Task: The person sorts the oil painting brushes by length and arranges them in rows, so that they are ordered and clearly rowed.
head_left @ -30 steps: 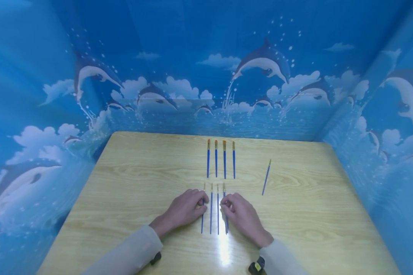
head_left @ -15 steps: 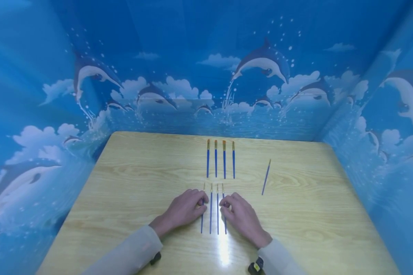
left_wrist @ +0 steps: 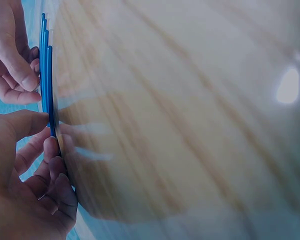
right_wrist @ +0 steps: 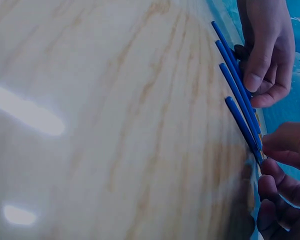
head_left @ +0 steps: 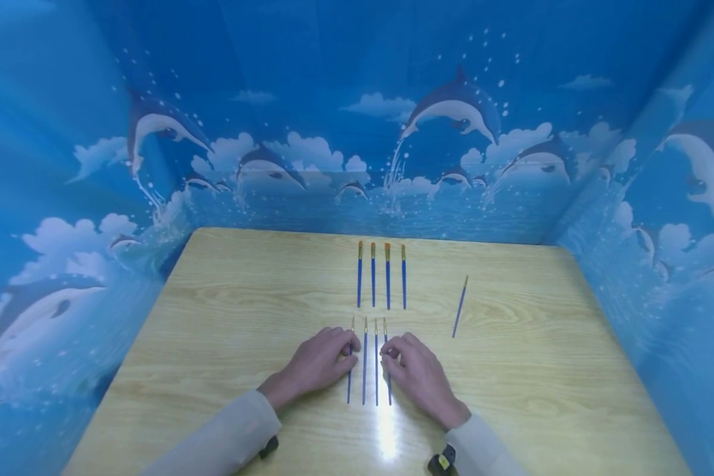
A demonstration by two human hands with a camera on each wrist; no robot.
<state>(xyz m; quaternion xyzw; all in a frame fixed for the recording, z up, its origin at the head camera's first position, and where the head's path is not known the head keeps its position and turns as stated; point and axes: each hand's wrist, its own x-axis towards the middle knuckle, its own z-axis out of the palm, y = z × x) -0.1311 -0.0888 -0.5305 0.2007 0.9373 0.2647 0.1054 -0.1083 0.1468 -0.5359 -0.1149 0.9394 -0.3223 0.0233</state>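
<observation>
Several thin blue paintbrushes lie side by side in a near row, bristles pointing away from me. My left hand (head_left: pixel 324 357) pinches the leftmost paintbrush (head_left: pixel 349 389) between thumb and fingers, partly covering its handle. At the other end of the row, my right hand (head_left: pixel 419 377) pinches the rightmost paintbrush (head_left: pixel 389 390) near mid-length. Two more paintbrushes, one (head_left: pixel 365 370) beside the other (head_left: pixel 377 373), lie untouched between the hands. The left wrist view has thumb and fingertips meeting at a blue handle (left_wrist: pixel 50 85). In the right wrist view fingers meet low on another handle (right_wrist: pixel 240 122).
A second row of several thicker blue paintbrushes (head_left: pixel 359 284) lies farther back on the wooden table (head_left: pixel 226 297). One single paintbrush (head_left: pixel 461 307) rests slanted at the right. Dolphin-printed blue sheets (head_left: pixel 333 192) stand around the table's back and sides.
The rightmost paintbrush of the near row has shifted slightly left with my right hand and lies a little closer to its neighbour. My left hand stays in place.
</observation>
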